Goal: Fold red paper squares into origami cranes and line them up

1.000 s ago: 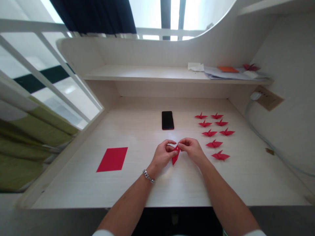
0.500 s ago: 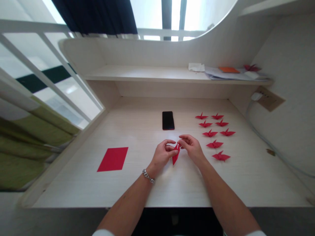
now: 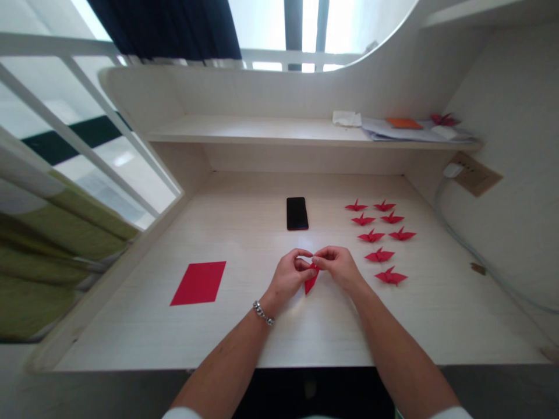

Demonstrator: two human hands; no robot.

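Note:
A narrow, pointed piece of folded red origami paper [image 3: 311, 284] is held just above the desk in front of me. My left hand [image 3: 290, 273] pinches it from the left, thumb on its face; a silver chain bracelet [image 3: 263, 313] circles that wrist. My right hand [image 3: 338, 265] is closed on the paper's upper end between thumb and index finger, hiding that tip. To the right stand several folded red paper cranes, the nearest crane [image 3: 392, 276] beside my right forearm. A flat red paper sheet [image 3: 199, 283] lies on the left.
A black phone [image 3: 297, 213] lies beyond my hands on the pale desk [image 3: 244, 215]. Above it runs a shelf [image 3: 244, 129] with papers, an orange sheet [image 3: 404, 123] and a white tissue [image 3: 346, 119]. A cable [image 3: 463, 241] hangs from a wall socket [image 3: 476, 173] at right.
My right hand's fingers have curled in and closed on the upper end of the folded paper, which now tilts slightly more. My left hand keeps its pinch. The view has shifted slightly.

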